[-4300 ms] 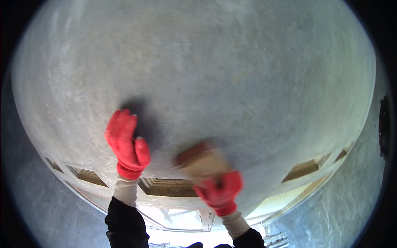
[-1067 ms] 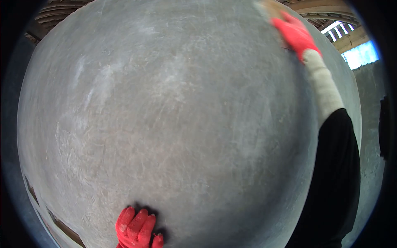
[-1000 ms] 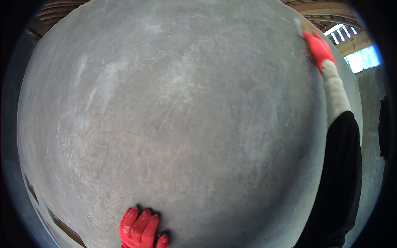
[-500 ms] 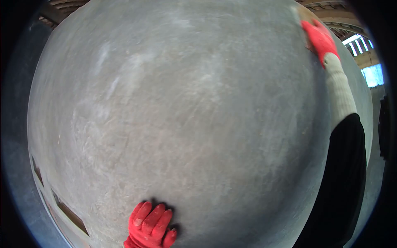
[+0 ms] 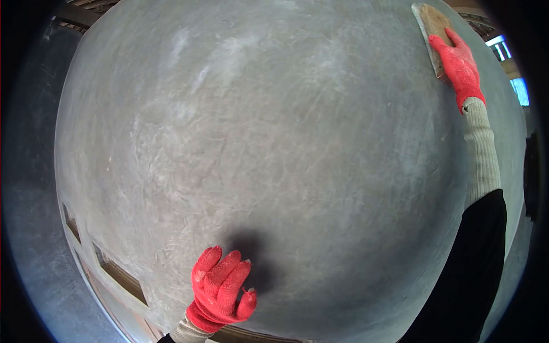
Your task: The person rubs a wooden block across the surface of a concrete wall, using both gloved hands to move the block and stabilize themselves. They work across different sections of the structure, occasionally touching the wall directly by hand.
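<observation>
The right hand [image 5: 460, 66], in a red glove, grips a wooden float [image 5: 430, 23] pressed flat against the grey plastered surface [image 5: 286, 143] near its upper right edge; the left hand [image 5: 220, 288], also red-gloved, rests on the same surface near its lower edge, fingers spread, holding nothing.

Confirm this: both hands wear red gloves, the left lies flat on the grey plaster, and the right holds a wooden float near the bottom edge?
Not quite. In the head view the right hand holds the wooden float at the top right of the grey plaster, not near the bottom edge. The rest is right.
</observation>
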### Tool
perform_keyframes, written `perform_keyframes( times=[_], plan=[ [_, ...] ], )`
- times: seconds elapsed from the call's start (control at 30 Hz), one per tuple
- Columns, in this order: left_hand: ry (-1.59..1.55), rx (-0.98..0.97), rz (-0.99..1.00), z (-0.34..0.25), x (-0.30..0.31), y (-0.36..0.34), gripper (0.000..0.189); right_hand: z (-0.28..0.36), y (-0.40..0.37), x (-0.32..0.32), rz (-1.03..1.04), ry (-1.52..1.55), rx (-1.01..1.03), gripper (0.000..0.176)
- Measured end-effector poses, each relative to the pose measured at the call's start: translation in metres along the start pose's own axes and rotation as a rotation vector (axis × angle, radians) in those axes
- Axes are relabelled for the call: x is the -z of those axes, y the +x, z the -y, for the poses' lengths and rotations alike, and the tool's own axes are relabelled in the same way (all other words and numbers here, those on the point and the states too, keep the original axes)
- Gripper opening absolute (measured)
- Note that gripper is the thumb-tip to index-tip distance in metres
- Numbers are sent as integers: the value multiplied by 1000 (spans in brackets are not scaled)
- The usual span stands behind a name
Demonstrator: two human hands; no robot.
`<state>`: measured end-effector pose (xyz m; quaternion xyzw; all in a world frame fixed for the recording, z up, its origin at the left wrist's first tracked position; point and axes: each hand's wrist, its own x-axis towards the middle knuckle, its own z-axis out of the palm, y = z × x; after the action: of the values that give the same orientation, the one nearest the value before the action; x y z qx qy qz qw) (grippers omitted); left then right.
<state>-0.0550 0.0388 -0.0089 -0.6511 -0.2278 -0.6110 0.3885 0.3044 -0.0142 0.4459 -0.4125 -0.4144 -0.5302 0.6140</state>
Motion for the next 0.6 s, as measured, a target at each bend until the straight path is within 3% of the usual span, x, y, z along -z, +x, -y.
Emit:
perform_keyframes(
  times=[0.07,0.13,0.17,0.23,0.27,0.33,0.37,0.43,0.47,0.5,0.57,0.6],
  plan=[
    [-11,5,11,5,6,-4,43,38,-42,1,-54,113,105,60],
    [-26,5,13,6,4,-2,43,101,-123,3,-106,418,703,52],
    [-36,36,-24,3,0,0,44,136,-165,11,-94,349,799,51],
    [-68,87,-51,-1,-4,3,44,173,-215,52,304,228,805,66],
    [-80,86,-34,-1,-6,4,44,165,-216,50,319,222,790,66],
    [-41,78,-58,3,-7,6,43,132,-202,36,107,311,743,53],
    [-50,79,-54,7,-9,5,43,98,-181,34,11,271,753,55],
    [-64,56,-73,16,-13,4,42,25,-133,35,-96,267,512,50],
    [-70,46,-81,19,-14,4,41,-14,-116,35,-212,17,245,52],
    [-74,47,-80,19,-13,3,41,-13,-121,38,-210,14,246,52],
    [-74,25,-66,17,-13,4,40,-7,-144,52,-63,175,11,53],
    [-77,19,-69,16,-15,4,40,12,-175,48,-146,137,304,55]
  ],
)
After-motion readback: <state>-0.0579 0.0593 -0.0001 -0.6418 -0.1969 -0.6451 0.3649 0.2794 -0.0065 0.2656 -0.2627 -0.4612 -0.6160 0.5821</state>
